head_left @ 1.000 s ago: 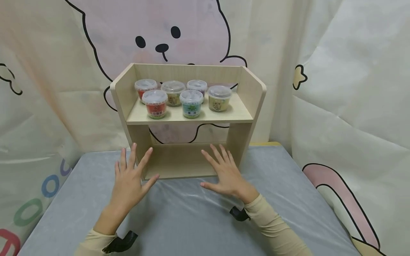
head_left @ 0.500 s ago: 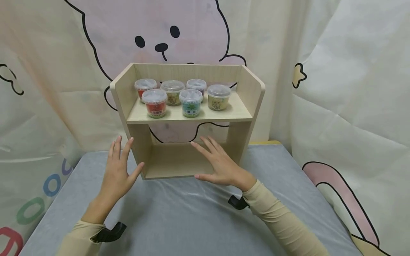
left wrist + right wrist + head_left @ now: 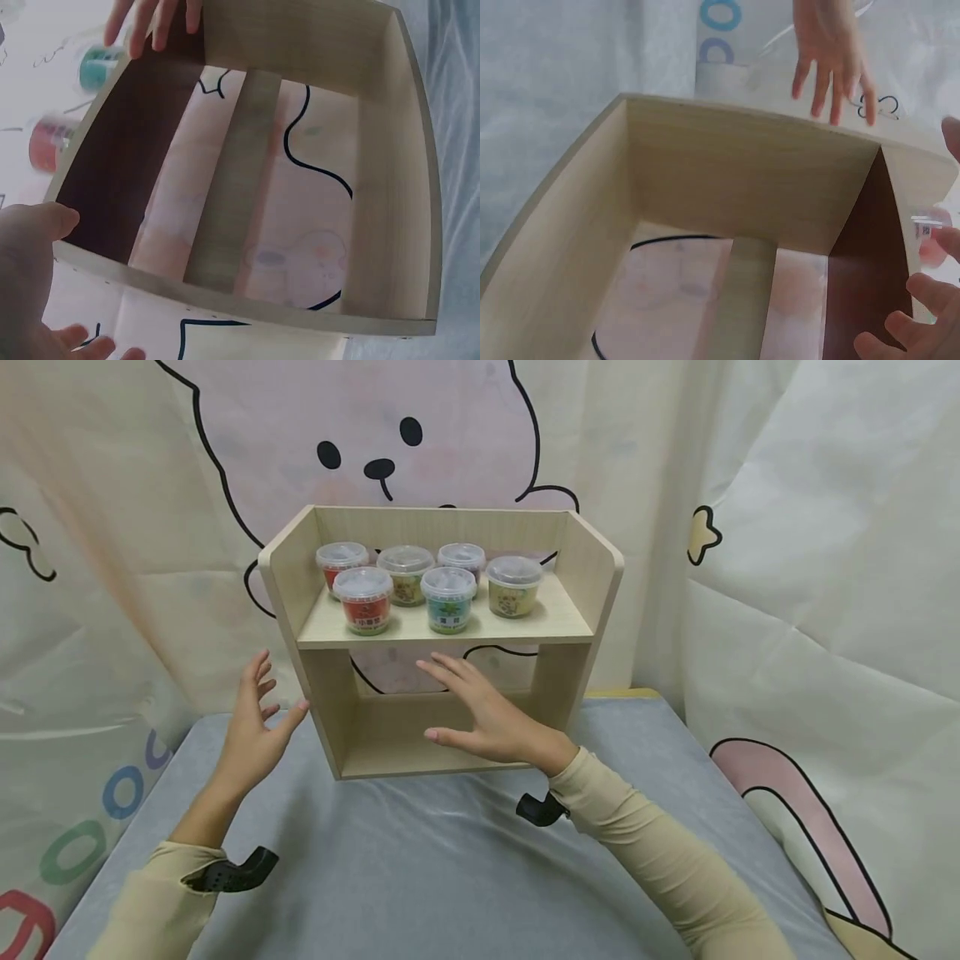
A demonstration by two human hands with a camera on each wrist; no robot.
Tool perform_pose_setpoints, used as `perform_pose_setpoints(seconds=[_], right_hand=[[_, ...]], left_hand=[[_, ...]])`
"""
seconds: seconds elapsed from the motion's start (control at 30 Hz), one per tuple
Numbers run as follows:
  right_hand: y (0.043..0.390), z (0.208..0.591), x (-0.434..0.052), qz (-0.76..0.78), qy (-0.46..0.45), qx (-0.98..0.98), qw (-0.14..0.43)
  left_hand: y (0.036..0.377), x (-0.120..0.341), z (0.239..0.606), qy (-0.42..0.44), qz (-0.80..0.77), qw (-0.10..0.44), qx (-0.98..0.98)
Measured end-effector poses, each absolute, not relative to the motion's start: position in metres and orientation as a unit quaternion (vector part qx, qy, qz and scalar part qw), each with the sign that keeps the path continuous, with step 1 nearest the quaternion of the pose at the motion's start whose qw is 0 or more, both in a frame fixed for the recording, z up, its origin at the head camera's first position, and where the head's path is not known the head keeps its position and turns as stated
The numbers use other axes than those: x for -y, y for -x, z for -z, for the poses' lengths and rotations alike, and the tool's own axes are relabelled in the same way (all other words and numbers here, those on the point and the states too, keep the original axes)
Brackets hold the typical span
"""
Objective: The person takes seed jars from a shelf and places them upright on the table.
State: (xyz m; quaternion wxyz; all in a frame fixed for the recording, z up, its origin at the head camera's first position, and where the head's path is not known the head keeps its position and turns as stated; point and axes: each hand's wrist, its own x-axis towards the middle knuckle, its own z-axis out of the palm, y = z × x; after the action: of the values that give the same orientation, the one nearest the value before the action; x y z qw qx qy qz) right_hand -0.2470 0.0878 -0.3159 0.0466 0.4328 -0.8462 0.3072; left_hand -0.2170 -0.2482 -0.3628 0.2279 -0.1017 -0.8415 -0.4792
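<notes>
The right hand (image 3: 491,727) hovers open, holding nothing, before the wooden shelf (image 3: 442,635). The left hand (image 3: 251,739), fingers relaxed and empty, is beside its left wall. 6 cups (image 3: 363,600) sit on top.

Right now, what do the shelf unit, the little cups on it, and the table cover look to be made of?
Shelf unit: pale wood-grain board, likely laminated particleboard, matte, with flat cut edges. Cups: thin clear plastic with see-through lids and printed labels. Table cover: grey surface under a glossy wrinkled film, probably plastic sheeting.
</notes>
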Motion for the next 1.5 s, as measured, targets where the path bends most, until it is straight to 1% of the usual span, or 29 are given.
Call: perform_pose_setpoints(seconds=[0.1, 0.2, 0.5, 0.83, 1.2, 1.37, 1.5], right_hand=[[0.248, 0.307, -0.082, -0.327, -0.435, 0.837, 0.044], [0.249, 0.299, -0.076, -0.356, -0.439, 0.824, 0.03], [0.255, 0.278, -0.059, -0.511, -0.425, 0.746, -0.045], [0.259, 0.255, -0.038, -0.553, -0.376, 0.74, -0.066], [0.266, 0.24, -0.018, -0.591, -0.271, 0.755, -0.085], [0.274, 0.233, -0.006, -0.622, -0.253, 0.737, -0.084], [0.28, 0.231, 0.003, -0.633, -0.24, 0.733, -0.069]], left_hand=[[0.224, 0.254, 0.355, 0.11, 0.484, 0.196, 0.846], [0.232, 0.259, 0.348, 0.123, 0.467, 0.179, 0.857], [0.255, 0.26, 0.33, 0.147, 0.455, 0.118, 0.871], [0.267, 0.263, 0.323, 0.124, 0.467, 0.096, 0.87], [0.27, 0.262, 0.321, 0.133, 0.491, 0.094, 0.856], [0.268, 0.264, 0.319, 0.12, 0.476, 0.089, 0.867], [0.266, 0.265, 0.318, 0.116, 0.468, 0.084, 0.872]])
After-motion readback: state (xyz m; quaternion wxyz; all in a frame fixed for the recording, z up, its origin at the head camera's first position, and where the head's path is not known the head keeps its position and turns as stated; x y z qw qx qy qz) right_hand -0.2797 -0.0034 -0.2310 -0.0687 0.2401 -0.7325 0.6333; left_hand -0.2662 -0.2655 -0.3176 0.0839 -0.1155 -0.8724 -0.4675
